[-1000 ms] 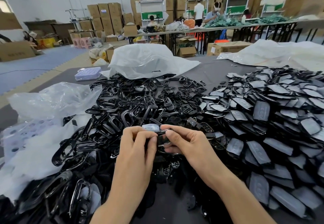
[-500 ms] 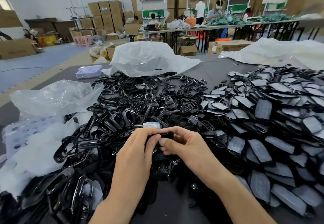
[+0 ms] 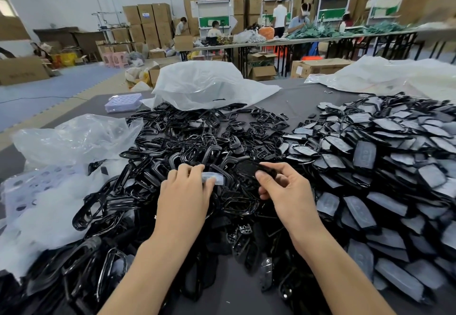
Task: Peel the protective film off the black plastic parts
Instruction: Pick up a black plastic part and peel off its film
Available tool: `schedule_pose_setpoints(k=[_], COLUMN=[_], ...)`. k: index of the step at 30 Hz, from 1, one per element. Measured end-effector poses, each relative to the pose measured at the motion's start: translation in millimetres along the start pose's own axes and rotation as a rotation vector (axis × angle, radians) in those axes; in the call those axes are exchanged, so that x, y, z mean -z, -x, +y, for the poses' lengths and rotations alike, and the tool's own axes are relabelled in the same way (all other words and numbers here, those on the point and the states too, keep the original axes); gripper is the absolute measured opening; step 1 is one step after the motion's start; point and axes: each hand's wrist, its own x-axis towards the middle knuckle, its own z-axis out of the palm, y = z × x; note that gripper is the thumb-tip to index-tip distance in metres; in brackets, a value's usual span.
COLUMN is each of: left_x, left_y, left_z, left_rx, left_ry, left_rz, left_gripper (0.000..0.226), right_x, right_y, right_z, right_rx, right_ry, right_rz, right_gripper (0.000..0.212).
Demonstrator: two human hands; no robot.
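Where the two forearms entered from the bottom edge, a strip of dark grey table point(image 3: 232, 297) showed bare between them. Glossy black ring-shaped frames point(image 3: 187, 142) were heaped across the lower left and centre. A deeper heap of flat black parts with cloudy film on their faces point(image 3: 385, 156) filled the right side. At the left edge lay crumpled clear plastic bags point(image 3: 74, 139) over a pale perforated tray point(image 3: 29, 186). Farther back on the table sat a lavender perforated tray point(image 3: 123, 102), a white plastic bag point(image 3: 204, 87) at upper centre and a white plastic sheet point(image 3: 394, 75) at upper right. Beyond the table were blue floor mats point(image 3: 49, 87), long work tables point(image 3: 308, 39) with people at them, and stacked cardboard cartons point(image 3: 148, 23) against the far wall.

Just above the frame heap at centre frame, the right hand point(image 3: 287, 191) pinched one black plastic part point(image 3: 248, 169) between thumb and forefinger, the other fingers curled beneath. The part's long axis ran roughly left to right across the frame. Its right end was in the fingers, its free end pointed left, and its broad face was turned up toward the camera; blur hid its detail. Just beside that free end, the left hand point(image 3: 183, 195) pinched a small strip of clear film point(image 3: 212, 177), held apart from the part.
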Motion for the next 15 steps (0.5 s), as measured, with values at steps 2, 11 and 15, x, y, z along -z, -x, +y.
schedule_pose_setpoints(k=[2,11,15], left_x=[-5,0,11], left_y=[-10,-20,2], left_z=[0,-7,4], left_rx=[-0.002,0.027,0.083], left_ry=[-0.052,0.301,0.773], left_rz=[-0.062,-0.138,-0.143], left_gripper=[0.040,0.013,0.012], right_x=[0,0,-7], right_y=[-1,-2,3], right_z=[1,-5,-12], right_rx=[-0.012,-0.089,-0.171], right_ry=[0.004,-0.163,-0.375], right_rz=[0.007,-0.002,-0.131], right_gripper=[0.017,0.016,0.013])
